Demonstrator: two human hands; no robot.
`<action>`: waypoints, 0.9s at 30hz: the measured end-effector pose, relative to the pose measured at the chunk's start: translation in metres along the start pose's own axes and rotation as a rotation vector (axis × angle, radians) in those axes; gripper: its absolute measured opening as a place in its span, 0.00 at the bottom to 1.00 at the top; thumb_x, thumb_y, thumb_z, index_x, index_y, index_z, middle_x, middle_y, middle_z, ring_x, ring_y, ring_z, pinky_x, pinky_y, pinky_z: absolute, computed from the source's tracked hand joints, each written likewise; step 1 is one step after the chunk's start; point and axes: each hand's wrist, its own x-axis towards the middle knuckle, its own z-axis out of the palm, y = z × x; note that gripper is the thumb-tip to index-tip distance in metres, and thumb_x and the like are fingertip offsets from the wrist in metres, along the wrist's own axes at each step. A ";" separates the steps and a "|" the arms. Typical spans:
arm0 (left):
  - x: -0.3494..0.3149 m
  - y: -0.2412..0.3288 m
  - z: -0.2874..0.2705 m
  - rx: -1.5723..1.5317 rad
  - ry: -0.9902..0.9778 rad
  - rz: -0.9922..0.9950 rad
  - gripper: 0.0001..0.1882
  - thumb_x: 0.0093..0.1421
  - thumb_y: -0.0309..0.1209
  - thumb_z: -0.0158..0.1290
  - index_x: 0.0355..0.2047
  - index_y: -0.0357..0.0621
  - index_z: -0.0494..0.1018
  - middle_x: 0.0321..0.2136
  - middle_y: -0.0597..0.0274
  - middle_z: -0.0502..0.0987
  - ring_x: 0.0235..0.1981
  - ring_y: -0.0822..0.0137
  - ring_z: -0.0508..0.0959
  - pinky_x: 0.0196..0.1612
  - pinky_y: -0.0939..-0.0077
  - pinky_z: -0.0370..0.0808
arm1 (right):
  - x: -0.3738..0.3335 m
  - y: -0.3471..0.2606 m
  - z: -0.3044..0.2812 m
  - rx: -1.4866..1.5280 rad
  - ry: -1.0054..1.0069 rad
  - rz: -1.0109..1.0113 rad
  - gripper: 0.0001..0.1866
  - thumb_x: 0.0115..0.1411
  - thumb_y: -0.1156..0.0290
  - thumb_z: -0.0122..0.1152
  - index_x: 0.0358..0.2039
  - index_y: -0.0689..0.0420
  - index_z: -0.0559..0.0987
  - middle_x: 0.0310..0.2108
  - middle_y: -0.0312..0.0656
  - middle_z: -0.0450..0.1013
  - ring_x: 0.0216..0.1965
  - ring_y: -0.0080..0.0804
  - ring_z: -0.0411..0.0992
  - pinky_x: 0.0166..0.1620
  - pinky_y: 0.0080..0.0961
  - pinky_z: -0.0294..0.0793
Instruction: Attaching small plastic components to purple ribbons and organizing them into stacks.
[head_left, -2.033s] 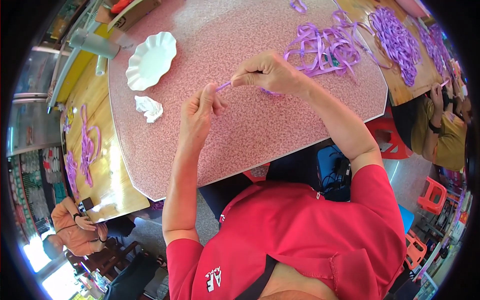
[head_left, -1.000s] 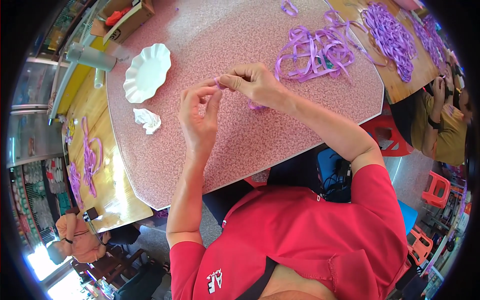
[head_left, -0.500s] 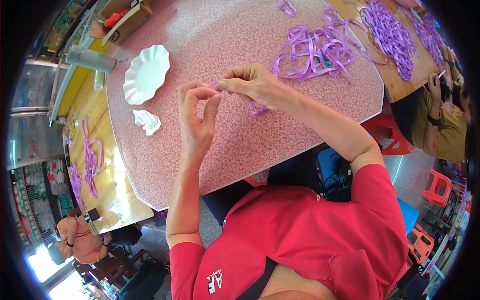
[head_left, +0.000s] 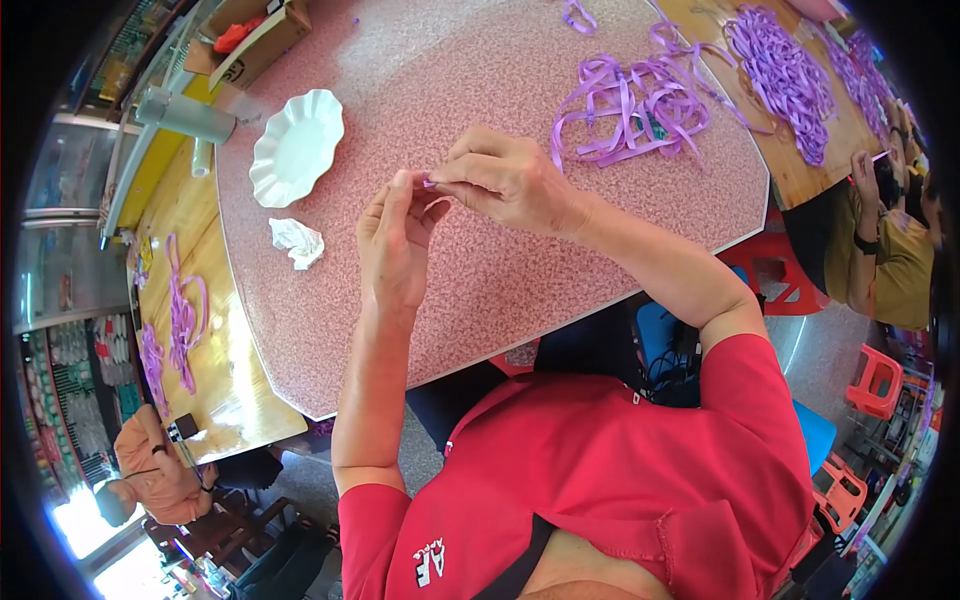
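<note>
Between my fingertips, above the pink speckled table [head_left: 480, 285], is a small piece of purple ribbon [head_left: 429, 183]. My left hand [head_left: 394, 240] pinches it from the left, thumb laid against the fingers. From the right, my right hand [head_left: 515, 185] pinches the same piece between thumb and fingers. Most of the ribbon is hidden by the fingers. A loose heap of purple ribbon [head_left: 620, 100] lies on the table beyond my right hand. To the left of my left hand are a white scalloped plate [head_left: 298, 148] and a crumpled white tissue [head_left: 297, 243].
A cardboard box [head_left: 262, 45] and a grey-green bottle [head_left: 185, 113] stand at the far left. More purple ribbon [head_left: 780, 80] covers the wooden table at right; other strands [head_left: 183, 320] lie on the left one. People [head_left: 885, 260] sit at both sides, near red stools [head_left: 875, 380].
My left thumb has moved up and closed against its fingers. The right hand has curled in more, and the strip that hung under it no longer shows.
</note>
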 end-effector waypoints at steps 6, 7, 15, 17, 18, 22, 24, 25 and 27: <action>-0.005 -0.006 0.002 0.181 0.010 0.172 0.11 0.66 0.28 0.56 0.46 0.36 0.77 0.40 0.61 0.80 0.41 0.73 0.78 0.48 0.77 0.75 | -0.002 0.002 -0.001 -0.152 -0.003 -0.077 0.10 0.52 0.75 0.71 0.36 0.56 0.83 0.30 0.36 0.75 0.27 0.30 0.76 0.25 0.24 0.76; -0.005 -0.008 0.001 0.306 0.051 0.210 0.11 0.65 0.26 0.56 0.46 0.35 0.77 0.40 0.62 0.80 0.41 0.75 0.78 0.47 0.79 0.74 | -0.002 0.002 -0.002 -0.169 -0.013 -0.080 0.10 0.52 0.75 0.71 0.36 0.57 0.83 0.30 0.36 0.75 0.27 0.30 0.76 0.25 0.24 0.76; -0.001 -0.011 0.001 0.559 0.092 0.322 0.08 0.66 0.28 0.56 0.43 0.36 0.75 0.36 0.66 0.78 0.38 0.79 0.75 0.42 0.84 0.72 | -0.001 -0.001 -0.002 -0.114 -0.022 -0.014 0.08 0.53 0.77 0.70 0.35 0.59 0.83 0.30 0.37 0.76 0.28 0.28 0.76 0.27 0.24 0.76; -0.001 -0.012 0.004 0.609 0.075 0.332 0.08 0.67 0.29 0.55 0.42 0.37 0.74 0.35 0.67 0.76 0.37 0.79 0.74 0.42 0.84 0.72 | 0.000 -0.004 -0.002 -0.038 0.019 0.046 0.07 0.54 0.78 0.69 0.35 0.59 0.83 0.31 0.38 0.76 0.28 0.27 0.76 0.28 0.22 0.75; -0.001 -0.013 0.004 0.609 0.076 0.332 0.08 0.67 0.29 0.55 0.42 0.37 0.74 0.35 0.67 0.76 0.37 0.79 0.74 0.42 0.84 0.72 | 0.001 -0.008 -0.003 0.012 0.005 0.138 0.07 0.55 0.79 0.68 0.35 0.60 0.83 0.30 0.38 0.76 0.28 0.25 0.76 0.28 0.21 0.74; -0.001 -0.014 0.007 0.624 0.066 0.340 0.09 0.67 0.30 0.54 0.42 0.37 0.73 0.36 0.66 0.76 0.37 0.78 0.73 0.42 0.82 0.72 | 0.000 -0.008 -0.004 0.101 -0.002 0.288 0.06 0.56 0.79 0.67 0.35 0.61 0.82 0.31 0.37 0.76 0.28 0.20 0.73 0.27 0.17 0.70; -0.002 -0.014 0.009 0.658 0.082 0.346 0.09 0.67 0.30 0.55 0.42 0.36 0.72 0.36 0.66 0.76 0.37 0.78 0.73 0.42 0.81 0.72 | 0.001 -0.010 -0.005 0.143 -0.006 0.332 0.05 0.57 0.77 0.67 0.35 0.61 0.82 0.29 0.36 0.76 0.27 0.18 0.71 0.27 0.16 0.69; -0.002 -0.014 0.010 0.712 0.091 0.375 0.09 0.67 0.30 0.55 0.42 0.37 0.72 0.35 0.65 0.76 0.37 0.76 0.74 0.42 0.79 0.72 | 0.002 -0.011 -0.005 0.185 -0.010 0.376 0.05 0.59 0.76 0.67 0.35 0.61 0.82 0.28 0.34 0.75 0.26 0.16 0.70 0.26 0.15 0.67; -0.002 -0.014 0.010 0.768 0.101 0.404 0.09 0.67 0.30 0.55 0.42 0.37 0.72 0.34 0.64 0.76 0.36 0.75 0.74 0.42 0.77 0.72 | 0.001 -0.009 -0.004 0.339 -0.012 0.497 0.05 0.60 0.73 0.66 0.35 0.60 0.83 0.26 0.32 0.74 0.25 0.14 0.68 0.25 0.14 0.65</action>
